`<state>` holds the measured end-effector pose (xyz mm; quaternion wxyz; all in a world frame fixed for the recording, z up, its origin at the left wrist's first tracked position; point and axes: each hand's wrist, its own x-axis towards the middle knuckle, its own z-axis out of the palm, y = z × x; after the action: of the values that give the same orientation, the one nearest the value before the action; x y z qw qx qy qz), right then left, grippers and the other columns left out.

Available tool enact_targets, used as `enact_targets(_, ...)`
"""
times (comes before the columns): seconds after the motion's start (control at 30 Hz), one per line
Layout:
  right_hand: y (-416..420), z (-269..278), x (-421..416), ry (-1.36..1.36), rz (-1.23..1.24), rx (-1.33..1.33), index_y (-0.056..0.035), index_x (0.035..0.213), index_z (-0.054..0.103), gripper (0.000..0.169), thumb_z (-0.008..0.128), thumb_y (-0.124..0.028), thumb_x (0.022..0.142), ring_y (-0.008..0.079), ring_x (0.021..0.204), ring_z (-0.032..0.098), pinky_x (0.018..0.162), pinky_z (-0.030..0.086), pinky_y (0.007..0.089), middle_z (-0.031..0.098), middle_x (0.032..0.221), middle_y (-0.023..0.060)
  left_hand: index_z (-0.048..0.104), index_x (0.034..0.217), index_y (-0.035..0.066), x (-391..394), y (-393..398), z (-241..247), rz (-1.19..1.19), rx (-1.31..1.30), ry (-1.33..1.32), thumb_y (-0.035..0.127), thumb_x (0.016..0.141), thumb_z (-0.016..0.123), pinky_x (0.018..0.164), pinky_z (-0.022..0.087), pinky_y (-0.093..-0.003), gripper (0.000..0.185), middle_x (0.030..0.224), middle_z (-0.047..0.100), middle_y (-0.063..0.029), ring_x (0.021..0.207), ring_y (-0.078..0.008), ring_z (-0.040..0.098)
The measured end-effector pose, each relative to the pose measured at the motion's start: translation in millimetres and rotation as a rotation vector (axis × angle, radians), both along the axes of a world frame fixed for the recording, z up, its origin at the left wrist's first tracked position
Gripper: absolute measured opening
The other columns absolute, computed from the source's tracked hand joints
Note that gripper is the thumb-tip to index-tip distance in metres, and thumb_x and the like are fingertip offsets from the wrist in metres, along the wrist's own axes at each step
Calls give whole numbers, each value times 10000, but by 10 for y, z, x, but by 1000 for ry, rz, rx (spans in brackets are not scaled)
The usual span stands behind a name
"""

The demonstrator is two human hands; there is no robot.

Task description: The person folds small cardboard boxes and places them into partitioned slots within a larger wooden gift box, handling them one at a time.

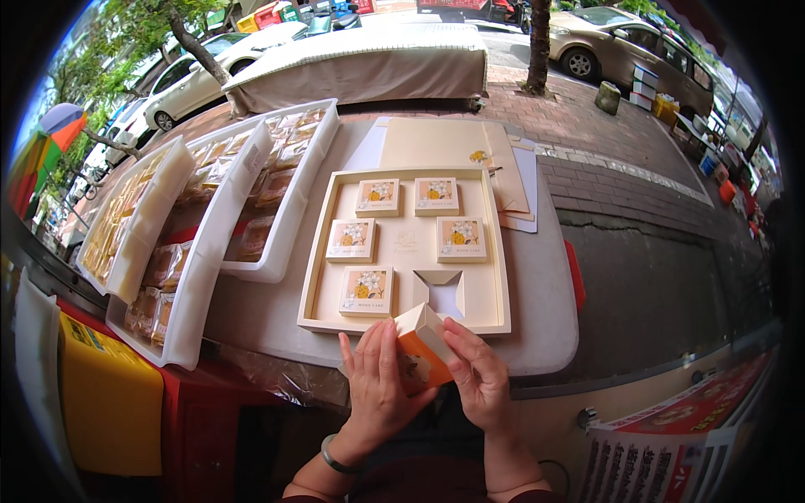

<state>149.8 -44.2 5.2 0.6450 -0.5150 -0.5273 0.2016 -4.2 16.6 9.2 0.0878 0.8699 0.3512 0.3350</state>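
Observation:
Between my left hand (pixel 377 371) and my right hand (pixel 479 377) is a small mooncake box (pixel 422 352) with orange sides, tilted and held just over the table's near edge. Beyond it lies a cream gift box tray (pixel 410 248) with several small square mooncake boxes (pixel 366 291) seated in its slots. One slot (pixel 448 295) at the near right has nothing in it and shows a pale bottom. My left palm lies along the box's left side, while my right fingertips press its right edge. A bracelet is on my left wrist.
White plastic crates (pixel 207 251) with wrapped pastries (pixel 258 239) stand at the left. Behind the tray lie flat cream cardboard sheets (pixel 434 141) on the grey table (pixel 534 327). A yellow bin (pixel 110 390) stands lower left; a printed banner (pixel 660 440) hangs lower right.

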Motion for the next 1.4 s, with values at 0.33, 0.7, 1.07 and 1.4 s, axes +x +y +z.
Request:
enact_targets(0.33,-9,-31,-16,47,-48,34,-15,1210,663,260,611,-55,958,265,1152,631,971,497,342,640,1274,165,288,1471,-7,39,-26,-27,-23,16,-52,297,581,892,1152,134,-645,1118,1435,422,-198,1336,-359,431)
enact_targets(0.7,-17,11,-30,35,-67,27,-19,1172,691,242,618,-26,940,257,1127,647,953,507,334,650,1262,162,290,1470,-12,22,-24,-16,0,46,-43,307,578,899,1146,168,-629,1127,1393,444,-198,1313,-363,446)
enact_targets(1.07,-15,18,-70,-67,-88,49,-17,1202,671,270,612,-60,942,309,1201,595,1017,467,384,626,1291,160,286,1466,-25,68,-31,-27,35,99,-42,336,617,885,1144,181,-619,1099,1377,456,-195,1293,-360,458)
enact_targets(1.4,49,18,-113,-417,-148,78,-29,1218,655,381,722,-109,851,368,1255,525,1043,441,442,600,1324,150,299,1458,-41,70,22,-86,42,55,-111,399,690,841,1124,210,-629,1038,1315,486,-205,1255,-357,485)
